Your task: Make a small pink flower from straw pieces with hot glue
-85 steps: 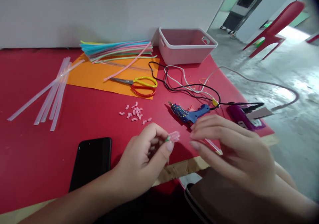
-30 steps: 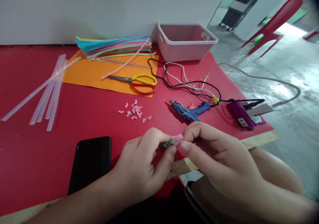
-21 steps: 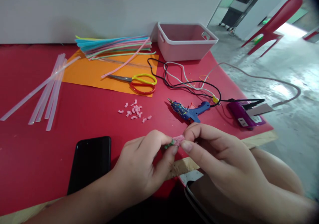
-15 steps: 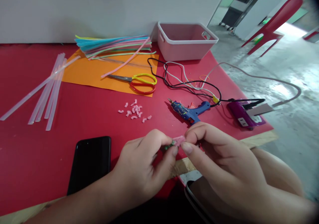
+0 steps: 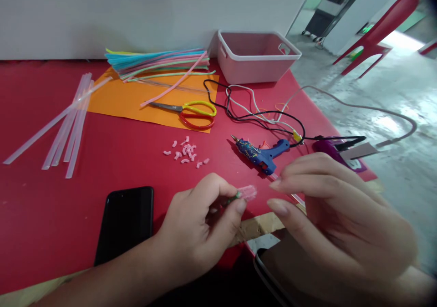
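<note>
Between the thumb and forefinger of my left hand (image 5: 205, 220) is a small fuzzy pink piece with a green stem, like pipe cleaner (image 5: 247, 192). Its pink end points right. My right hand (image 5: 327, 211) is apart from it, thumb and fingers separated with nothing between them. Just beyond that hand lies a blue glue gun (image 5: 256, 154), a clear glue stick (image 5: 297, 199) coming out of its back. Small curled pink bits (image 5: 187, 151) are scattered on the red table (image 5: 129, 156) beyond my left hand.
A black phone (image 5: 125, 222) lies left of my left hand. Scissors (image 5: 196, 115) and pipe cleaners (image 5: 157, 63) rest on orange paper (image 5: 116, 104). Glue sticks (image 5: 73, 120) lie far left. A pink basket (image 5: 257, 63) stands behind tangled cables (image 5: 252, 111), near a purple power strip (image 5: 329, 150).
My right hand has let go of the pink fuzzy end and moved right, its fingers parting. My left hand keeps its pinch in nearly the same place. The view has shifted slightly.
</note>
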A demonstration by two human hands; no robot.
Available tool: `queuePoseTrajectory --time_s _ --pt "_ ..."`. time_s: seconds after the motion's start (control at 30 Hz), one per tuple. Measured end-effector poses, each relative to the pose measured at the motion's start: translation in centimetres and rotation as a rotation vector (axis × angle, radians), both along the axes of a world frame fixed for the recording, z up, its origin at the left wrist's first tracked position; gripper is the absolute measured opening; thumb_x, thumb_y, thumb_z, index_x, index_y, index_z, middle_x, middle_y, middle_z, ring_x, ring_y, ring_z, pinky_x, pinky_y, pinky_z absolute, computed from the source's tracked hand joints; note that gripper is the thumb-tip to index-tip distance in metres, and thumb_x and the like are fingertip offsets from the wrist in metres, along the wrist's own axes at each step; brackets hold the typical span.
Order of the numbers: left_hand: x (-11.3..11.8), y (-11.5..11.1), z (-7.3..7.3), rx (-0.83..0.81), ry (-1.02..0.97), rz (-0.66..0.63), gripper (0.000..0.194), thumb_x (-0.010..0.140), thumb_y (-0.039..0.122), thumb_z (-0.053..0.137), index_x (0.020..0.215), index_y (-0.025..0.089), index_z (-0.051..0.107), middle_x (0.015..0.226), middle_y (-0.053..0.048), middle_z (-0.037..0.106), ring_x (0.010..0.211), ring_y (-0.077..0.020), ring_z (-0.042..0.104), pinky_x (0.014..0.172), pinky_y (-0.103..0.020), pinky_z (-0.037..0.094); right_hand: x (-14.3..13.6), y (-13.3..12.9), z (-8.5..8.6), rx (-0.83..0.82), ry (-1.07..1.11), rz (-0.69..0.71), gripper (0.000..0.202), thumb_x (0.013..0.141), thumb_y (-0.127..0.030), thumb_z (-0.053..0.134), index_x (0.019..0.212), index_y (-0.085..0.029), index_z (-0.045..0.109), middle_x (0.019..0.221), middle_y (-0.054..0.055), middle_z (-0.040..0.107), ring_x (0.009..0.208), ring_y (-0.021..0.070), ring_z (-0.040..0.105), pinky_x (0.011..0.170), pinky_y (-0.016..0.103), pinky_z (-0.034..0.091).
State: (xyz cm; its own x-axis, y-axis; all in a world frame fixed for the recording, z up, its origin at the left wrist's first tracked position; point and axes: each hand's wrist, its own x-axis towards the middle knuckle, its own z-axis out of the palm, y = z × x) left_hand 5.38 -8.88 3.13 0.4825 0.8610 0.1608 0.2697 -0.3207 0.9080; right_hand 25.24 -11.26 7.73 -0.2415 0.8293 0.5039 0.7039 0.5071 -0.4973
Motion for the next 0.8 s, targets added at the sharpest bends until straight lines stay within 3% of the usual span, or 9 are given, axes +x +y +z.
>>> queuePoseTrajectory --time_s 0.13,0.33,0.47,0.57,0.67,0.8 --pt "-0.1 -0.1 -0.2 -0.104 -0.07 -0.067 0.003 0.094 0.025 0.053 0.092 0.023 0.051 0.073 0.004 0.066 0.059 -0.0076 0.062 0.05 -0.017 0.044 0.2 0.3 -0.1 -0.033 -0.033 0.065 0.014 0.085 -0.02 0.067 0.099 -0.018 0.067 0.096 0.007 0.063 0.09 0.0179 0.06 0.075 0.033 0.051" --pt "-0.1 0.1 -0.2 -0.094 -0.012 -0.088 0.005 0.093 0.026 0.054 0.091 0.022 0.053 0.069 0.004 0.064 0.055 -0.008 0.058 0.048 -0.018 0.041 -0.2 0.2 -0.3 -0.053 -0.023 0.04 0.011 0.083 -0.019 0.069 0.093 -0.022 0.068 0.093 0.005 0.063 0.085 0.0181 0.06 0.074 0.035 0.051" --pt "0.1 0.1 -0.2 -0.182 -0.054 -0.081 0.009 0.095 0.03 0.052 0.09 0.022 0.053 0.071 0.003 0.063 0.06 -0.0092 0.06 0.052 -0.019 0.044 0.1 0.4 -0.1 -0.105 0.013 0.008 0.014 0.084 -0.022 0.067 0.097 -0.025 0.068 0.094 0.006 0.064 0.087 0.0211 0.061 0.075 0.039 0.051" --pt "0.3 0.7 -0.3 -0.311 -0.182 -0.018 0.012 0.095 0.033 0.053 0.091 0.022 0.054 0.071 0.002 0.065 0.062 -0.0093 0.062 0.056 -0.019 0.046 0.8 1.5 -0.3 -0.092 0.049 -0.039 0.018 0.087 -0.021 0.061 0.103 -0.025 0.067 0.098 0.007 0.066 0.093 0.0228 0.062 0.079 0.04 0.05" --pt "0.3 2.3 -0.4 -0.453 -0.352 0.081 0.016 0.094 0.037 0.055 0.091 0.022 0.053 0.066 0.004 0.065 0.043 -0.0044 0.045 0.042 -0.016 0.036 1.6 3.6 -1.4 -0.063 0.003 -0.091 0.015 0.089 -0.019 0.059 0.101 -0.023 0.066 0.093 0.006 0.068 0.091 0.0212 0.063 0.08 0.038 0.05" --pt "-0.4 5.2 -0.6 -0.521 -0.602 0.31 0.023 0.088 0.037 0.064 0.081 0.019 0.051 0.064 0.005 0.063 0.038 -0.0016 0.033 0.036 -0.013 0.028 1.4 6.6 -3.7 -0.173 -0.172 0.017 0.013 0.088 -0.015 0.057 0.097 -0.018 0.066 0.089 0.006 0.071 0.086 0.019 0.064 0.079 0.034 0.048"
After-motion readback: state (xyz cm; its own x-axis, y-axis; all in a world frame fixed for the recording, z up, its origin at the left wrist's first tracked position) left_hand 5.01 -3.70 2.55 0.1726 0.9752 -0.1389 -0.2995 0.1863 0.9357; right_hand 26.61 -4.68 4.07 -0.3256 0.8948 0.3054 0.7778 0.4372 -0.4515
